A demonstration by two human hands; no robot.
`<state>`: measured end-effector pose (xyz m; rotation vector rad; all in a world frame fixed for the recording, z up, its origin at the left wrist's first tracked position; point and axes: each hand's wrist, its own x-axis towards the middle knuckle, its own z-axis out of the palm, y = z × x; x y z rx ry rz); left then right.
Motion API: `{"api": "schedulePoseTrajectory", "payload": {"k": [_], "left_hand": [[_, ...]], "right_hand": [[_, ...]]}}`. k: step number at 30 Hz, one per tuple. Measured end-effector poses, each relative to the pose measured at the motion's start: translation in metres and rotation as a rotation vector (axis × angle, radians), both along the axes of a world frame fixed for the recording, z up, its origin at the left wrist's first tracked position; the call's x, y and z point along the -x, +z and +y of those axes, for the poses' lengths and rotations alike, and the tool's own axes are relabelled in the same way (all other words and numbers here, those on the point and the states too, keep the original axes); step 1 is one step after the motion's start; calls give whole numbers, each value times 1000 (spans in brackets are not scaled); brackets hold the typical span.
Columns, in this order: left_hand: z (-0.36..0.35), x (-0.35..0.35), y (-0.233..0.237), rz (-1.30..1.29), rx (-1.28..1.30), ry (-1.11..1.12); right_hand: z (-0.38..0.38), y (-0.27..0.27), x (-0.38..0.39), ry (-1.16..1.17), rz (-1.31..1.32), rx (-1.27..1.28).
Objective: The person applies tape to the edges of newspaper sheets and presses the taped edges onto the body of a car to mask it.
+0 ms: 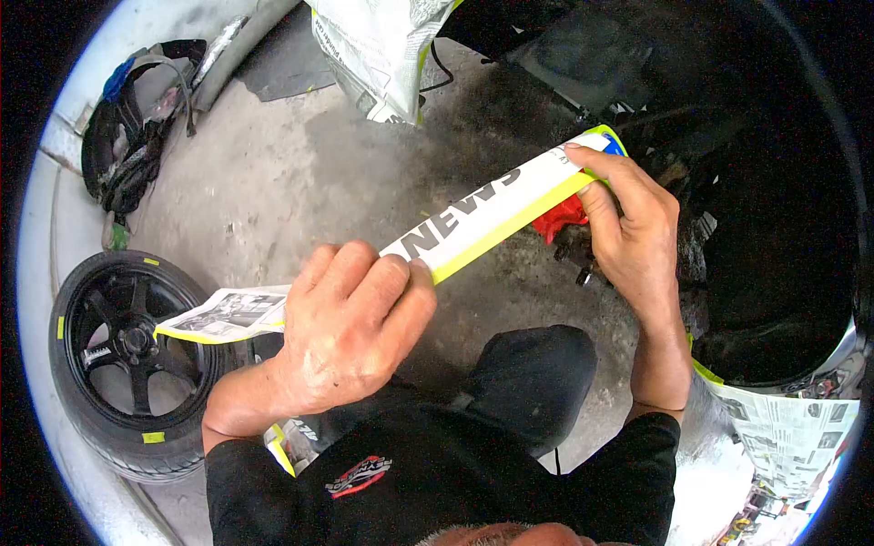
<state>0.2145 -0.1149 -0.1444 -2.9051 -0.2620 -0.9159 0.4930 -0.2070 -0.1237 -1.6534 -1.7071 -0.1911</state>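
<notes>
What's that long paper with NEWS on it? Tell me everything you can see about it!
The newspaper strip looks like thin white paper, with big dark letters and a bright yellow-green edge that might be tape. Near one end is a blue patch. It's up above the floor, slanting. The right hand pinches the blue-patch end and the left hand grips further along, hiding part. Past that, a loose end shows grey printed pictures.
</notes>
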Motion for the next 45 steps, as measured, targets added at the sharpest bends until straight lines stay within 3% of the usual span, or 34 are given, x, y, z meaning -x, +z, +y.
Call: {"api": "schedulePoseTrajectory", "payload": {"k": [9,16,20,23,25,30,34,43,45], "left_hand": [[-8,7,-8,-121,-34,-60],[7,12,15,-149,-44,-2],[14,12,23,-120,-50,19],[14,7,28,-130,-14,35],[17,6,33,-134,-22,86],[25,13,37,-75,4,189],[29,11,32,-63,-9,79],[22,21,30,8,30,137],[27,29,26,3,68,168]], "right_hand": [[-5,9,1,-26,-292,-255],[-8,12,-13,-21,-443,-326],[-14,14,-17,-62,-558,-293],[-16,10,-20,-6,-490,-277],[-25,20,-11,-41,-491,-126],[-37,15,-12,154,-526,41],[-33,5,-12,77,-478,-27],[-35,6,-7,-2,-582,20],[-34,3,-32,-437,-707,300]]}}
